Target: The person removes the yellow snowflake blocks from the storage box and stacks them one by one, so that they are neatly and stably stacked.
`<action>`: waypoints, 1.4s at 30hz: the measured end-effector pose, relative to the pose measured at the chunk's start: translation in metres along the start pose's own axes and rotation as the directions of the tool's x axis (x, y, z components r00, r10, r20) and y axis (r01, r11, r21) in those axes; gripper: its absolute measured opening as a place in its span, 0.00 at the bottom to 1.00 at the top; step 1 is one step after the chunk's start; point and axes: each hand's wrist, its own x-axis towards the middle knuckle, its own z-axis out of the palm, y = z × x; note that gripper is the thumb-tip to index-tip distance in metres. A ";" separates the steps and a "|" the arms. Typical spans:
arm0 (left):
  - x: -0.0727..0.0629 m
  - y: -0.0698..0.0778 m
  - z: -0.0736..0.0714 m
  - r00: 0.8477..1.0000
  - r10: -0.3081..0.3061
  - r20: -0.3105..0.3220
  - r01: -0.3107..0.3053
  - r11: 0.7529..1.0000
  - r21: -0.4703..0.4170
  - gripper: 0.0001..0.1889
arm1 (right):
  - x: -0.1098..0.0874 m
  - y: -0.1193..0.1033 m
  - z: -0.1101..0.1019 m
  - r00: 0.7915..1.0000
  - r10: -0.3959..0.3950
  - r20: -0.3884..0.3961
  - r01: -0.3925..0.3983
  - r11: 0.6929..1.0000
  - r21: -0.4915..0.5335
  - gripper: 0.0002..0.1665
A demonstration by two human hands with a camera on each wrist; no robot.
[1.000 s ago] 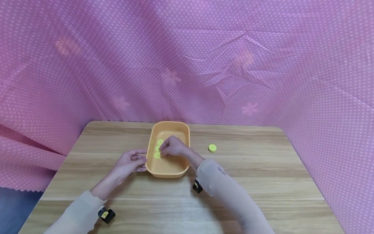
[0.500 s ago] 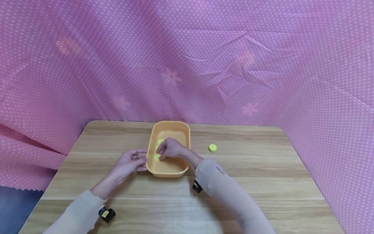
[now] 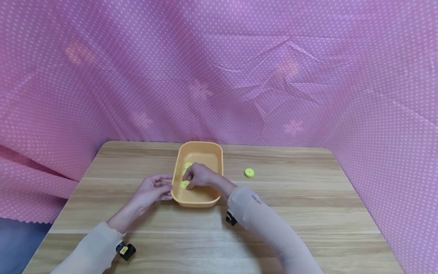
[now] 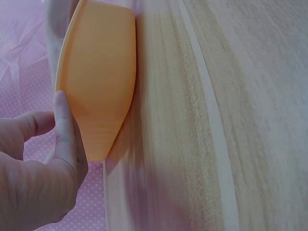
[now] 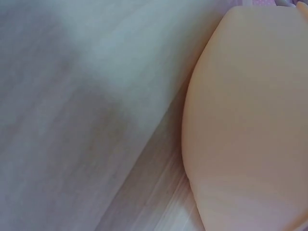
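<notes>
An orange rectangular tub (image 3: 196, 198) stands on the table, with several flat yellow flower-shaped pieces (image 3: 188, 165) along the left of its floor. My right hand (image 3: 201, 175) reaches in over the right rim. Its thumb and index finger pinch at the edges of the nearest yellow flower-shaped piece (image 3: 184, 184), while the knuckles partly cover the pieces behind. Outside the left wall is my left hand (image 3: 150, 191), fingers extended against the tub. In the left wrist view, a fingertip of the left hand (image 4: 48, 159) is right at the tub's rim. The right wrist view shows only the tub's outer wall (image 5: 245, 115).
Right of the tub, a small stack of yellow flower-shaped pieces (image 3: 249, 172) lies on the wooden table (image 3: 301, 213). A pink dotted cloth (image 3: 219, 76) hangs behind the table and along both sides. Each wrist carries a small black camera (image 3: 126, 251).
The right hand has shifted slightly toward the near end inside the tub, and the nearest flower piece lies a little closer to me. The left hand keeps its place.
</notes>
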 end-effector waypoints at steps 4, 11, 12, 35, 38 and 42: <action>0.001 0.000 -0.001 1.000 0.005 0.003 -0.005 1.000 -0.003 0.27 | 0.000 0.001 -0.001 1.000 0.001 -0.010 0.000 1.000 0.009 0.16; 0.001 -0.001 -0.001 1.000 0.014 0.003 -0.014 1.000 -0.002 0.27 | -0.002 0.002 -0.006 1.000 -0.001 0.006 0.000 0.998 0.062 0.12; 0.001 -0.001 -0.001 1.000 0.013 0.002 -0.013 1.000 0.000 0.27 | -0.002 0.002 -0.007 1.000 -0.004 0.009 0.003 0.998 0.069 0.11; 0.001 -0.001 -0.001 1.000 0.009 -0.003 -0.009 1.000 -0.002 0.27 | -0.015 0.002 -0.031 1.000 0.011 -0.003 -0.010 0.963 0.269 0.10; 0.001 -0.001 -0.001 1.000 0.009 -0.003 -0.009 1.000 -0.003 0.27 | -0.017 0.002 -0.033 1.000 0.015 -0.019 -0.009 0.961 0.275 0.10; 0.001 0.000 0.000 1.000 0.002 -0.010 -0.002 1.000 0.001 0.26 | -0.021 0.000 -0.036 0.999 0.010 -0.033 0.000 0.957 0.291 0.11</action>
